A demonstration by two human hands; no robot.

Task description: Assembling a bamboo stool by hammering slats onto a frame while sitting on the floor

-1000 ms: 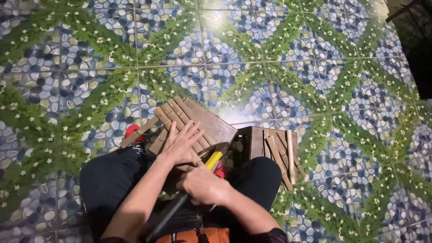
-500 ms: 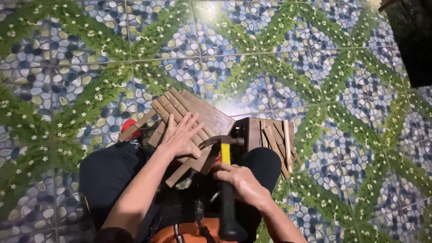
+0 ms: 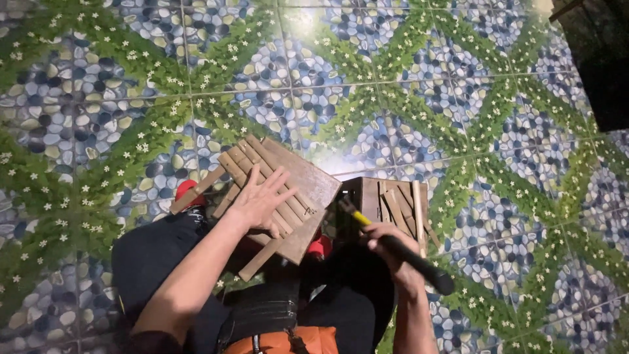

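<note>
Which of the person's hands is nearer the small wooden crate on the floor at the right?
Right. The right hand holds the hammer just below the small wooden crate. The left hand lies flat on the slatted wooden panel, further off.

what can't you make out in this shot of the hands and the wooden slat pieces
- Head view: the head of the black-and-yellow-handled hammer in the right hand is motion-blurred against the brown slatted wooden box.
- Slats of the flat wooden slat panel under the left hand are covered by the palm.
- The red objects are mostly hidden by the panel and dark trousers.
- The person's body is cut off by the bottom edge.
</note>
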